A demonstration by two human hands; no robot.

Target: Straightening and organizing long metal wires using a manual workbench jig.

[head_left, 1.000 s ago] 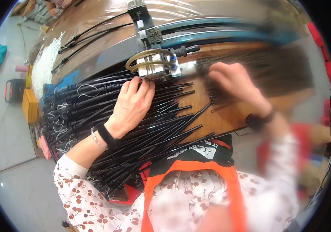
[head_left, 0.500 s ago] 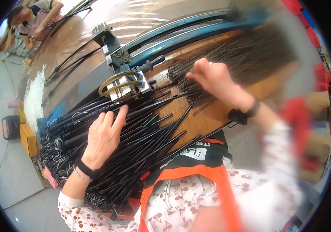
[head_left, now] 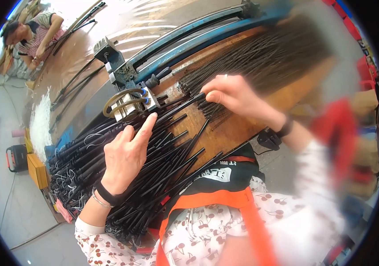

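Note:
A long black tube point(head_left: 184, 106) slants up to the right beside the metal clamp. Its upper end is pinched between the thumb and fingers of my right hand point(head_left: 231, 95). Lower along the tube, my left hand point(head_left: 127, 157) has its index finger laid out toward the clamp and the other fingers curled; its thumb is hidden. The metal clamp block point(head_left: 132, 108), with two tan hoses and blue fittings, stands just beyond my left fingertip. Under and around my left hand lies a thick heap of black tubes point(head_left: 154, 177), some with white strings.
A blue rail point(head_left: 198, 44) runs from the clamp toward the far right. Thin, dark coiled springs point(head_left: 242, 57) are heaped on the wooden tabletop point(head_left: 198, 133). A yellow box point(head_left: 37, 167) stands at the left edge. Across the table sits another person point(head_left: 34, 40), near more black tubes.
My right hand has come left and down from over the springs and now grips the tube's end. My left hand has shifted slightly right along the tubes. The whole view has shifted a little.

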